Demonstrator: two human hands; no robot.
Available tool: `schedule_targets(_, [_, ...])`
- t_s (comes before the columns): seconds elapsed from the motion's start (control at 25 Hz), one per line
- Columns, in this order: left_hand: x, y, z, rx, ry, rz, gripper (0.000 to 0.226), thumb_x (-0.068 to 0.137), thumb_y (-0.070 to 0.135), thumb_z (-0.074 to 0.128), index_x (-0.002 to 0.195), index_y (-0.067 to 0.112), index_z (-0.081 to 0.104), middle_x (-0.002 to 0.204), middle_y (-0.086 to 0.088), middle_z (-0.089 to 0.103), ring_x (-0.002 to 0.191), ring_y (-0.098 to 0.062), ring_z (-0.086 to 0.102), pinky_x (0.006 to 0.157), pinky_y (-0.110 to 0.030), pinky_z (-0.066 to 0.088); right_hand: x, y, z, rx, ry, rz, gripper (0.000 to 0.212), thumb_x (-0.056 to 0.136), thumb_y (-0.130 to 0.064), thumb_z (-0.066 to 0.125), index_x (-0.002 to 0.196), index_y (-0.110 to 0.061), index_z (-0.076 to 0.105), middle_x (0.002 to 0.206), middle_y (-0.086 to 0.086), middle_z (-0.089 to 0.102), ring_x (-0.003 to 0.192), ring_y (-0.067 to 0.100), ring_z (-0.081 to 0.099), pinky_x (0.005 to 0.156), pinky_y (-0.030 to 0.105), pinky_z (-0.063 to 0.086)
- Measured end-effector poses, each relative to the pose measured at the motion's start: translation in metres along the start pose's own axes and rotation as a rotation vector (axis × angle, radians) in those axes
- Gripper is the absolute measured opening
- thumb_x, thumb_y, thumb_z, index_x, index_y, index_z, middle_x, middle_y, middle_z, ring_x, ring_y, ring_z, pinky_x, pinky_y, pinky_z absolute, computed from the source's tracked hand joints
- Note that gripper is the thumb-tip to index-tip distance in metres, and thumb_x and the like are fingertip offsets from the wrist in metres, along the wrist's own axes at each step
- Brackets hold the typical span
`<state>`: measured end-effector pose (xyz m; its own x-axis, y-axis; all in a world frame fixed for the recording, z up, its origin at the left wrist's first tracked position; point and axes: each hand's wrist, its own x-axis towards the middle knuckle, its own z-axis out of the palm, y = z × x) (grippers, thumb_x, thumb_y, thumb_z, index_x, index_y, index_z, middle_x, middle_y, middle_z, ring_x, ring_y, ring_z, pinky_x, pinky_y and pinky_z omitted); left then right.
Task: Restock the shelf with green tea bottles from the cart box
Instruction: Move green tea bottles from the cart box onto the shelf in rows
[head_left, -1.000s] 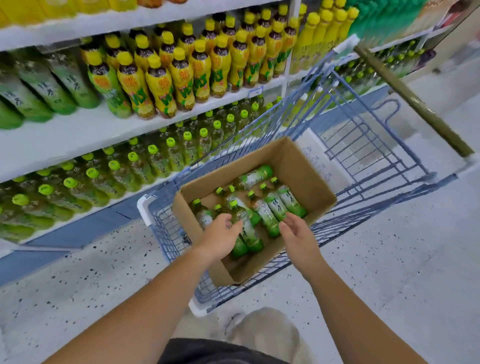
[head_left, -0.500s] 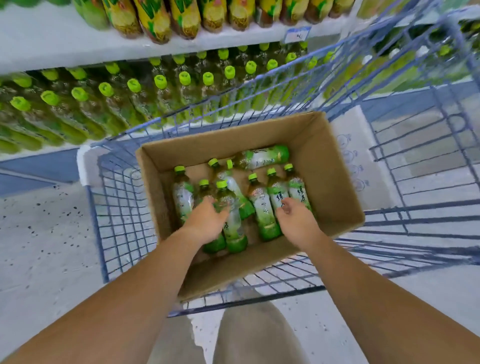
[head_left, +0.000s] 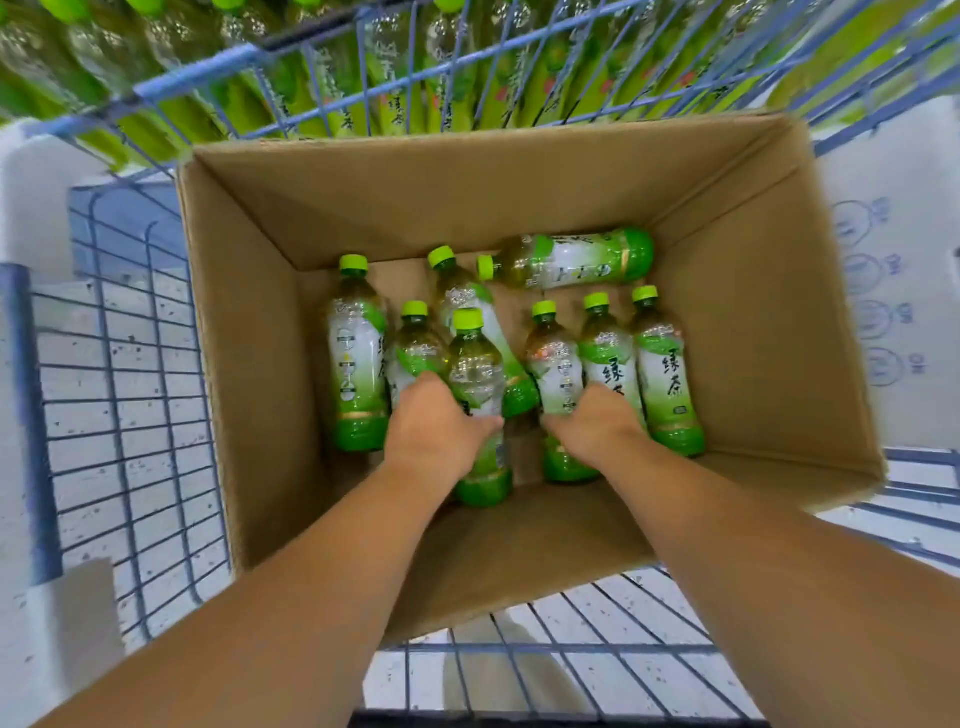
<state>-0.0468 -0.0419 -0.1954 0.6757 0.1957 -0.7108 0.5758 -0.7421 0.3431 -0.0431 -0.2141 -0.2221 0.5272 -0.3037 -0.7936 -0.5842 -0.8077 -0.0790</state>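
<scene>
An open cardboard box (head_left: 249, 364) sits in a blue wire cart (head_left: 119, 415). Several green tea bottles with lime caps lie on its floor. My left hand (head_left: 434, 431) wraps around the lower part of one green tea bottle (head_left: 475, 364) near the middle. My right hand (head_left: 592, 421) closes over the lower half of another green tea bottle (head_left: 553, 358) just to its right. A further bottle (head_left: 566, 257) lies crosswise at the far side. More bottles lie beside each hand.
Beyond the cart's far wire wall (head_left: 415, 67), rows of green bottles (head_left: 311, 98) on the low shelf show through. A white printed carton side (head_left: 883, 291) stands to the right of the box. Speckled floor (head_left: 78, 364) shows through the cart mesh.
The view has dropped closer over the box. Both hands reached further in and closed around bottles; a second ago they hovered at the box's near edge.
</scene>
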Motion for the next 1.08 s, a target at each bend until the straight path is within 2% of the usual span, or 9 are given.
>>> schedule_targets(0.08, [-0.013,0.002,0.013,-0.139,0.02,-0.026,0.054,0.081,0.033,0.081,0.116,0.009,0.047,0.11,-0.01,0.064,0.104,-0.03,0.064,0.076,-0.031,0.046,0.004,-0.002,0.005,-0.043,0.037,-0.021,0.051,0.081,-0.046,0.075,0.111,-0.008,0.06,0.11,0.011,0.068,0.105,0.031,0.065,0.077,0.033,0.049])
schedule_targets(0.24, [-0.014,-0.003,0.032,-0.3,-0.014,-0.02,0.051,0.086,0.021,0.076,0.114,0.015,0.034,0.103,-0.002,0.057,0.1,-0.024,0.06,0.078,-0.029,0.042,0.011,-0.003,0.008,-0.085,0.06,-0.025,0.055,0.075,-0.053,0.079,0.104,-0.01,0.058,0.099,0.007,0.067,0.098,0.029,0.067,0.068,0.031,0.046])
schedule_targets(0.4, [-0.001,-0.015,0.032,-0.228,-0.023,0.055,0.048,0.076,0.034,0.084,0.112,0.015,0.058,0.104,0.002,0.067,0.094,-0.018,0.063,0.085,-0.032,0.053,0.013,-0.006,0.006,-0.109,0.06,-0.019,0.05,0.076,-0.05,0.079,0.101,-0.01,0.061,0.095,0.005,0.066,0.094,0.028,0.067,0.066,0.029,0.046])
schedule_targets(0.48, [-0.002,-0.016,0.028,-0.293,-0.014,0.057,0.038,0.071,0.035,0.087,0.102,0.019,0.07,0.096,0.002,0.073,0.088,-0.017,0.069,0.08,-0.031,0.056,0.012,-0.004,0.001,0.024,0.028,-0.007,0.04,0.075,-0.041,0.079,0.093,-0.01,0.063,0.088,0.005,0.068,0.08,0.024,0.065,0.061,0.027,0.046])
schedule_targets(0.56, [-0.007,-0.013,0.019,-0.418,-0.035,0.025,0.04,0.069,0.031,0.088,0.102,0.02,0.068,0.093,0.003,0.074,0.085,-0.015,0.069,0.079,-0.032,0.057,0.005,0.002,-0.009,0.223,-0.03,-0.005,0.03,0.075,-0.034,0.079,0.089,-0.012,0.064,0.079,0.002,0.064,0.068,0.017,0.06,0.058,0.026,0.046])
schedule_targets(0.76, [-0.046,0.001,-0.033,-0.585,-0.139,-0.04,0.052,0.066,0.027,0.09,0.11,0.022,0.062,0.096,0.0,0.074,0.088,-0.02,0.072,0.084,-0.045,0.061,-0.049,0.016,-0.051,0.769,-0.29,0.0,0.041,0.078,-0.019,0.081,0.114,-0.01,0.063,0.105,0.009,0.073,0.091,0.025,0.071,0.068,0.033,0.055])
schedule_targets(0.88, [-0.088,0.012,-0.074,-0.63,-0.187,-0.026,0.063,0.069,0.032,0.088,0.122,0.02,0.057,0.102,-0.003,0.072,0.091,-0.024,0.071,0.084,-0.049,0.06,-0.1,0.023,-0.078,0.946,-0.302,-0.025,0.046,0.08,-0.016,0.078,0.122,-0.008,0.061,0.112,0.011,0.073,0.098,0.028,0.072,0.076,0.041,0.058])
schedule_targets(1.0, [-0.131,0.024,-0.11,-0.71,-0.239,-0.018,0.054,0.075,0.035,0.085,0.116,0.025,0.053,0.11,-0.005,0.069,0.099,-0.027,0.069,0.088,-0.049,0.058,-0.157,0.024,-0.102,1.075,-0.299,-0.096,0.04,0.086,-0.012,0.072,0.124,-0.005,0.062,0.115,0.014,0.072,0.102,0.03,0.071,0.084,0.045,0.058])
schedule_targets(1.08, [-0.159,0.028,-0.135,-0.787,-0.259,-0.018,0.074,0.063,0.049,0.089,0.122,0.026,0.05,0.122,-0.006,0.066,0.109,-0.029,0.066,0.093,-0.054,0.055,-0.196,0.016,-0.115,1.13,-0.289,-0.166,0.032,0.09,-0.011,0.068,0.122,-0.008,0.064,0.113,0.012,0.073,0.102,0.029,0.07,0.087,0.047,0.057])
